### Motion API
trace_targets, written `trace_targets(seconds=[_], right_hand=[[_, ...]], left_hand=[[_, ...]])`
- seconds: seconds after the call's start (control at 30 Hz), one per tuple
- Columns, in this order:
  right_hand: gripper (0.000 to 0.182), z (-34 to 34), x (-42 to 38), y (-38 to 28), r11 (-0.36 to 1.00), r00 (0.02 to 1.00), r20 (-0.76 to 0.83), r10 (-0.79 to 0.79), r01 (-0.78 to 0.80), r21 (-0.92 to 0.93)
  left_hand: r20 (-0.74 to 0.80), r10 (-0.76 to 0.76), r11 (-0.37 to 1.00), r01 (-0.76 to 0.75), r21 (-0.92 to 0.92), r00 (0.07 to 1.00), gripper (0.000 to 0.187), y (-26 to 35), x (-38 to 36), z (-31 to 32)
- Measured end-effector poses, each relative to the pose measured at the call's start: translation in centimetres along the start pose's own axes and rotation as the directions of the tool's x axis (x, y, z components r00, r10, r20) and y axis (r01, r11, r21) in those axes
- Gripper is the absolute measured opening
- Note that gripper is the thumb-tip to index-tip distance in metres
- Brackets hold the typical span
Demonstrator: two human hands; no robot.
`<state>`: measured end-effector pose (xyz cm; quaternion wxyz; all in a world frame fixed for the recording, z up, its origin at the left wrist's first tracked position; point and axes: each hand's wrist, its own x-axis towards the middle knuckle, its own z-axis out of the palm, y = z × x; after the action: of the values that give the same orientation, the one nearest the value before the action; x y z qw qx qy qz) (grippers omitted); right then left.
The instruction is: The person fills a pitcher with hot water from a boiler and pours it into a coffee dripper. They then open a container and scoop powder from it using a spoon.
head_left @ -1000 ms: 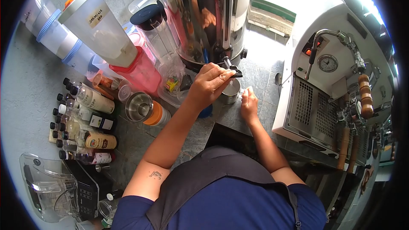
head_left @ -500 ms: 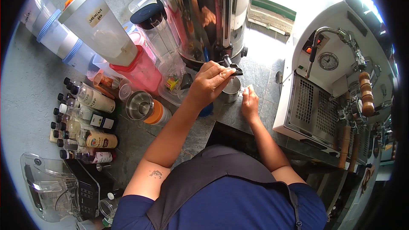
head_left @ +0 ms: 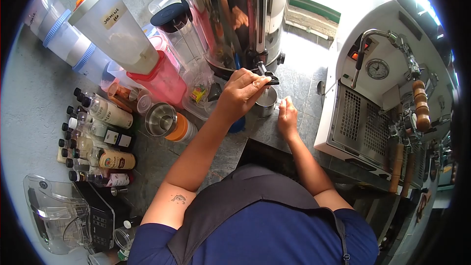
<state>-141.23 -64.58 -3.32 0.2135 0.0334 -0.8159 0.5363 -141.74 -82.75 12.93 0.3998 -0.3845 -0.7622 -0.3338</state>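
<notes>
My left hand [head_left: 244,92] is closed on the black tap lever [head_left: 273,81] at the front of a tall, shiny metal urn [head_left: 216,24]. Below the tap stands a small metal pitcher [head_left: 265,106], its mouth facing up toward me. The fingers of my right hand [head_left: 288,117] are closed round the pitcher's handle. Part of the pitcher's rim is covered by the lever and my left fingers. Whether liquid runs from the spout I cannot make out.
A white espresso machine [head_left: 324,135] with wooden handles is on the right. Left of my arm are an orange-banded container [head_left: 180,128], a pink tub [head_left: 164,86], a jasmine tea container [head_left: 117,29] and several bottles [head_left: 105,113]. A blender [head_left: 54,216] sits lower left.
Almost nothing differs. Both hands keep their hold on the lever and the pitcher, and the view has shifted very slightly.
</notes>
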Motion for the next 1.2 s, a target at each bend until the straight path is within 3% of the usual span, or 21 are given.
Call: trace_targets(seconds=[1.2], right_hand=[[0.029,-0.11,0.09,0.25,0.999,0.999,0.009,-0.034,0.034,0.030]], left_hand=[[0.023,-0.009,1.000,0.009,-0.007,1.000,0.027,-0.17,-0.41,0.14]])
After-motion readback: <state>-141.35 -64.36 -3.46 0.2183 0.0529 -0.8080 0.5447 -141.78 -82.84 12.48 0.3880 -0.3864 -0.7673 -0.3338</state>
